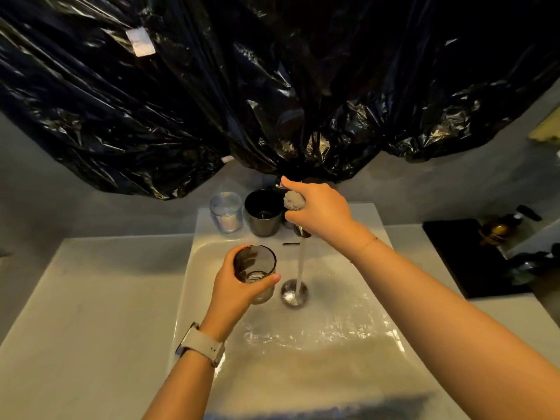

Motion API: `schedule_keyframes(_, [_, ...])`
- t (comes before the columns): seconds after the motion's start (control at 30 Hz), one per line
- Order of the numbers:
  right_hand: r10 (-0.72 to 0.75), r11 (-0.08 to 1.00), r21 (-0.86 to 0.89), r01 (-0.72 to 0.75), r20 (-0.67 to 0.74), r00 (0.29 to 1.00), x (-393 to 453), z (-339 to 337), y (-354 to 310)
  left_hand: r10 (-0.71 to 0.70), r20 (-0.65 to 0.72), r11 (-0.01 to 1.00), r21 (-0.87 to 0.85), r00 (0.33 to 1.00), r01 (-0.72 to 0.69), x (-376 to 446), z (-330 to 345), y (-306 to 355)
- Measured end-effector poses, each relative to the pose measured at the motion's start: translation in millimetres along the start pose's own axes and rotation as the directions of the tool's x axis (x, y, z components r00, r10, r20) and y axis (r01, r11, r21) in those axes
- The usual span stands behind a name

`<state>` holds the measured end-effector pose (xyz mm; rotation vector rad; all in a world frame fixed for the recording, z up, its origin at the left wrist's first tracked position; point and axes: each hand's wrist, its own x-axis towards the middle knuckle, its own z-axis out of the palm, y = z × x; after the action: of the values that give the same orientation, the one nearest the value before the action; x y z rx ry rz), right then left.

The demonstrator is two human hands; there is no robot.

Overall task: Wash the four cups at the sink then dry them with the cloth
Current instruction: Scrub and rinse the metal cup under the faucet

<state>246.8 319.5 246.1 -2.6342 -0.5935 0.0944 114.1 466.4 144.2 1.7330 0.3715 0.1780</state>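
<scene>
My left hand (239, 294) grips a smoky glass cup (254, 268) upright over the white sink (348, 338), just left of the running water (301, 268). The stream falls from the tap spout (303, 232) onto the drain (294, 294). My right hand (318, 212) is up at the tap, with a bunched grey cloth (294, 200) curled in its fingers and the forefinger stretched toward the tap's top. On the ledge behind the basin stand a clear glass cup (225, 212) and a dark cup (263, 212). The hand hides whatever stands right of them.
A black plastic sheet (272, 86) hangs over the wall above the tap. White countertop (91, 313) lies left of the basin. On the right is a black tray (466, 256) with dark bottles (500, 228) beside it.
</scene>
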Motion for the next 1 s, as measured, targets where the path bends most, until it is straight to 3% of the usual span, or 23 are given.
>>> schedule_keyframes(0.13, [-0.023, 1.000, 0.014, 0.023, 0.008, 1.000, -11.3, 21.8, -4.6, 0.040, 0.032, 0.997, 0.060, 0.999, -0.041, -1.5, -5.0, -1.4])
schedule_keyframes(0.23, [0.089, 0.952, 0.300, -0.065, -0.067, 0.994, -28.4, 23.5, 2.6, 0.073, 0.060, 0.992, 0.100, 0.996, -0.079, -4.4, -7.7, 0.1])
schedule_keyframes(0.37, [0.289, 0.741, 0.651, -0.164, -0.089, 0.953, -68.7, 32.2, 33.5, 0.163, 0.184, 0.936, 0.282, 0.969, -0.211, -11.4, 0.1, 9.6])
schedule_keyframes(0.43, [0.362, 0.661, 0.718, -0.217, -0.053, 0.931, -89.6, 38.5, 52.1, 0.229, 0.302, 0.788, 0.501, 0.926, -0.358, -10.3, 11.3, 19.0])
schedule_keyframes(0.53, [0.424, 0.562, 0.770, -0.302, 0.045, 0.905, -117.2, 48.8, 78.3, 0.171, 0.512, 0.385, 0.752, 0.842, -0.535, -4.4, 33.5, 33.0])
schedule_keyframes(0.67, [0.451, 0.480, 0.812, -0.333, 0.097, 0.887, -139.6, 55.3, 100.7, 0.042, 0.617, 0.037, 0.785, 0.786, -0.618, 4.9, 60.1, 42.1])
schedule_keyframes(0.77, [0.491, 0.391, 0.855, -0.340, 0.119, 0.863, -147.0, 56.7, 113.5, 0.017, 0.630, -0.097, 0.774, 0.776, -0.626, 11.7, 73.3, 43.6])
schedule_keyframes(0.83, [0.514, 0.277, 0.893, -0.354, 0.173, 0.840, -148.5, 58.0, 122.4, 0.008, 0.637, -0.115, 0.766, 0.771, -0.632, 14.5, 82.7, 43.2])
schedule_keyframes(0.9, [0.541, 0.180, 0.920, -0.347, 0.202, 0.817, -147.9, 57.6, 133.4, -0.001, 0.641, -0.067, 0.765, 0.767, -0.640, 17.1, 93.4, 42.2])
schedule_keyframes(0.93, [0.557, 0.148, 0.929, -0.340, 0.206, 0.805, -146.9, 54.2, 138.0, 0.009, 0.632, 0.000, 0.775, 0.775, -0.632, 18.6, 98.4, 41.9])
schedule_keyframes(1.0, [0.598, 0.107, 0.940, -0.323, 0.199, 0.777, -143.4, 46.9, 149.3, 0.070, 0.572, 0.239, 0.786, 0.817, -0.570, 22.1, 108.3, 41.9])
